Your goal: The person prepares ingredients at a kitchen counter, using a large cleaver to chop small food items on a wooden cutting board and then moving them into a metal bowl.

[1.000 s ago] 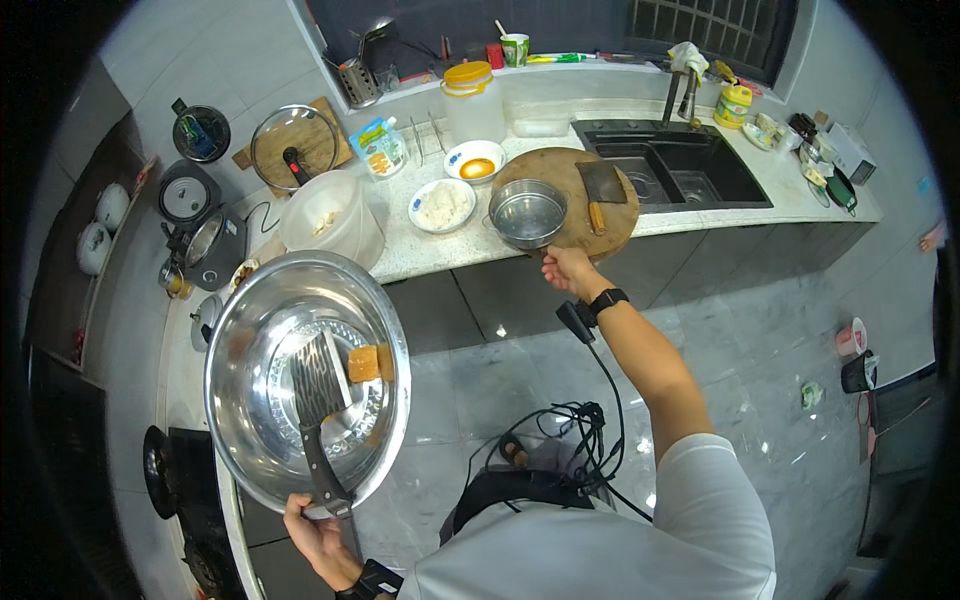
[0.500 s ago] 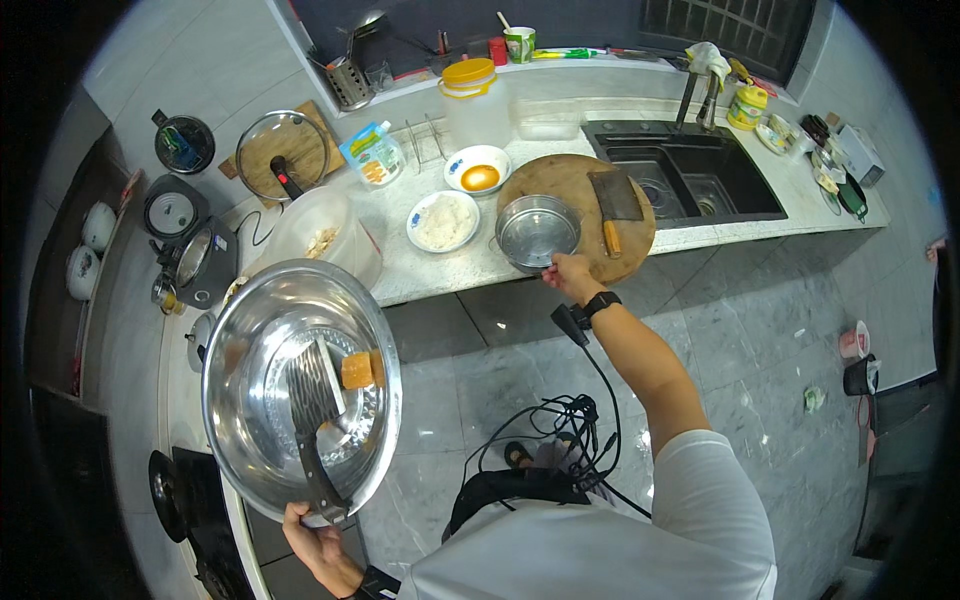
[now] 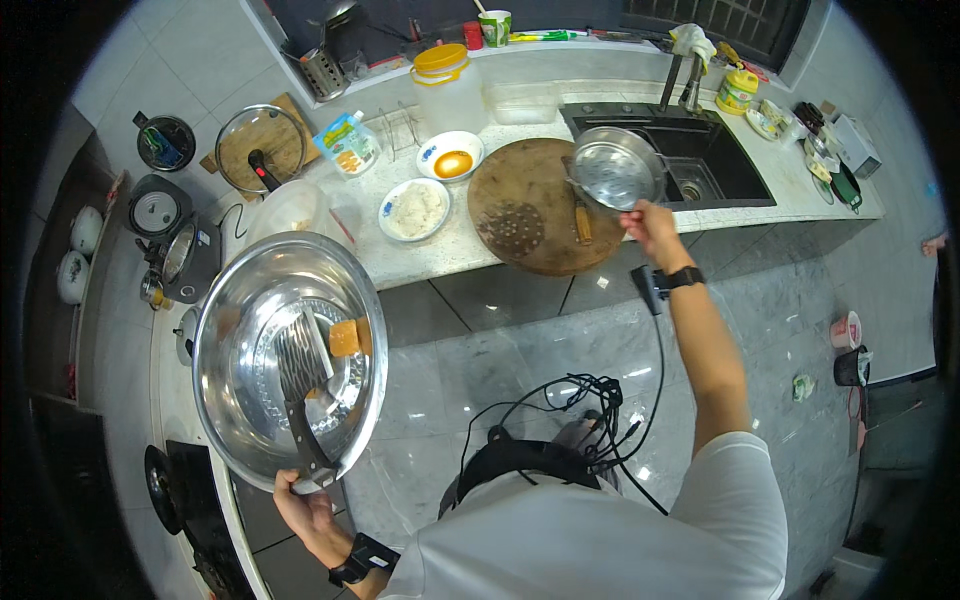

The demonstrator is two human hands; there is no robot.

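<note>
My left hand [image 3: 308, 510] is closed on the near rim of a large steel basin [image 3: 225, 375], held tilted beside the counter. Inside the basin lie a knife [image 3: 298, 385] with a broad, streaked-looking blade and dark handle, and an orange block of food [image 3: 345, 338]. The handle's end rests over the rim next to my fingers. My right hand [image 3: 652, 230] grips the near edge of a round steel pan [image 3: 618, 172] with side loops, held over the board's right edge and the sink. The pan hides the blade of a wooden-handled cleaver [image 3: 583, 222] on the round cutting board [image 3: 520, 190].
Left of the board stand a plate of white grainy food [image 3: 414, 210], a bowl with brown-orange liquid [image 3: 452, 164] and a yellow-lidded tub [image 3: 441, 85]. A dark double sink [image 3: 735, 180] is at right. A black cable [image 3: 660, 370] hangs by my right wrist.
My right hand has lifted the steel pan off the cutting board and moved it right toward the sink, uncovering a wet, dotted round mark. The basin stays in my left hand.
</note>
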